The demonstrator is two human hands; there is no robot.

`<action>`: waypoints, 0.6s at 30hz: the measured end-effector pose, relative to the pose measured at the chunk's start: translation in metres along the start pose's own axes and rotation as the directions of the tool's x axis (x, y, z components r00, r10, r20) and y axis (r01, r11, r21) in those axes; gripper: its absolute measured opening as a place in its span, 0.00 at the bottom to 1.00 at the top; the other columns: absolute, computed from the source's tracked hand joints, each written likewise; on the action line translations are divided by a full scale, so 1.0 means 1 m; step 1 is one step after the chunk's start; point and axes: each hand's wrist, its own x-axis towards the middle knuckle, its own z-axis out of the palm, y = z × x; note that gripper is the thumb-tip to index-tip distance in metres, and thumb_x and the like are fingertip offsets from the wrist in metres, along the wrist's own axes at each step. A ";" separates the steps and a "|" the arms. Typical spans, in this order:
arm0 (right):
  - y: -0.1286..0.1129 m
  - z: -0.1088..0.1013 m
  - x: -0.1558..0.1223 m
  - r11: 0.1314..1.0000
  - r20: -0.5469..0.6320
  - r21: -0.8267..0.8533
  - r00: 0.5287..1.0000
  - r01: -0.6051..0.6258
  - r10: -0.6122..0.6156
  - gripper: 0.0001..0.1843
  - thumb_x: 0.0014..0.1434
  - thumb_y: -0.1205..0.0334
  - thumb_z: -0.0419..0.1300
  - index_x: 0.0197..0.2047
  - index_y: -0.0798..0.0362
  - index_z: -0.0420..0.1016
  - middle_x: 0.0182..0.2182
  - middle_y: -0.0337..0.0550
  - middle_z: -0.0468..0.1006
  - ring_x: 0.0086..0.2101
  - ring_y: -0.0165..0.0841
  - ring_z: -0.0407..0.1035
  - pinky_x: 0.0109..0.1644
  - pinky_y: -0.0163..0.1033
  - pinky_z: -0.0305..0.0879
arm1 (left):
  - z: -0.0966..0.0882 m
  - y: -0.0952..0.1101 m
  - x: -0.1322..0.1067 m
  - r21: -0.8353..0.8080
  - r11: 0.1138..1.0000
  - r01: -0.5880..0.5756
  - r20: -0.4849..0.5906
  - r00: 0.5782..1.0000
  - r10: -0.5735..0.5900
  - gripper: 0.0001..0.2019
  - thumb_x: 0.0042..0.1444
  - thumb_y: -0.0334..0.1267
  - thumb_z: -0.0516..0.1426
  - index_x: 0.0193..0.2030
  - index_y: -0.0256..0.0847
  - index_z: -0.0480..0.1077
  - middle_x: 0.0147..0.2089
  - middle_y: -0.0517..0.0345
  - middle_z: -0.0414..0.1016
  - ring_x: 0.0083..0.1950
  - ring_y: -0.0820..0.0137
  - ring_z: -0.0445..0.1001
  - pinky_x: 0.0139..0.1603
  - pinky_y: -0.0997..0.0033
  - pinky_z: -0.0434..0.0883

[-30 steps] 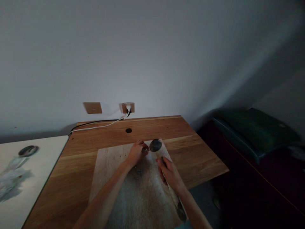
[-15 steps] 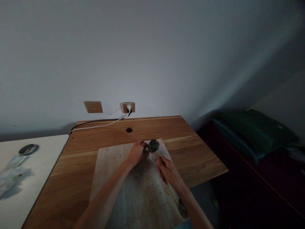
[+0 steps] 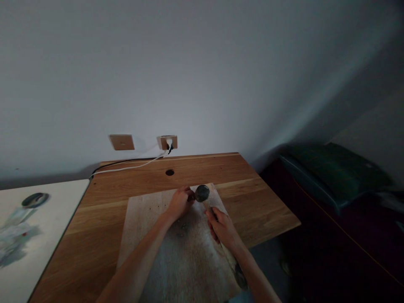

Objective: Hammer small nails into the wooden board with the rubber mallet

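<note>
My right hand (image 3: 222,227) is closed around the pale wooden handle of a hammer (image 3: 202,193). Its round dark head points away from me, and the dark end of the handle lies below my forearm. Just left of the head, my left hand (image 3: 181,201) is pinched close to the board; whatever its fingertips hold is hidden. Both hands are over a pale wooden board (image 3: 189,265) on the desk. Several small shiny bits (image 3: 184,226) lie on the board near my left wrist, and small dark spots (image 3: 158,206) show to the left.
The wooden desk (image 3: 268,206) has a cable hole (image 3: 169,172) near the wall. A white cable (image 3: 132,168) runs to the wall socket (image 3: 168,142). At left, a white table (image 3: 59,210) bears a roll of tape (image 3: 35,200) and crumpled plastic (image 3: 15,240). A green cushion (image 3: 337,172) is at right.
The view has shifted slightly. The hammer head stays beside my left fingertips, and both hands keep nearly the same position and grip.
</note>
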 end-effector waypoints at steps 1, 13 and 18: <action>0.000 0.000 0.000 1.000 0.002 -0.014 1.000 0.001 -0.001 0.20 0.67 0.42 0.50 0.31 0.48 0.61 0.17 0.29 0.63 0.12 0.24 0.57 0.14 0.29 0.50 | 0.000 -0.001 0.000 0.003 1.000 -0.007 0.002 1.000 0.007 0.08 0.53 0.24 0.59 0.34 0.39 0.78 0.39 0.52 0.77 0.44 0.62 0.75 0.49 0.64 0.70; -0.013 0.003 -0.004 1.000 -0.013 -0.001 1.000 -0.009 0.009 0.16 0.68 0.50 0.49 0.30 0.48 0.60 0.17 0.29 0.64 0.13 0.24 0.57 0.14 0.30 0.52 | -0.005 0.004 0.003 -0.090 0.994 0.054 0.015 0.999 -0.053 0.17 0.45 0.25 0.61 0.43 0.39 0.76 0.45 0.53 0.74 0.44 0.64 0.75 0.48 0.65 0.72; -0.003 0.002 -0.010 0.997 -0.003 0.057 0.999 -0.044 0.044 0.22 0.64 0.39 0.51 0.30 0.48 0.60 0.18 0.29 0.64 0.13 0.23 0.57 0.14 0.30 0.51 | -0.043 0.010 -0.027 0.031 1.000 -0.003 0.045 0.999 0.001 0.08 0.54 0.29 0.58 0.40 0.39 0.74 0.45 0.50 0.73 0.46 0.62 0.76 0.49 0.64 0.72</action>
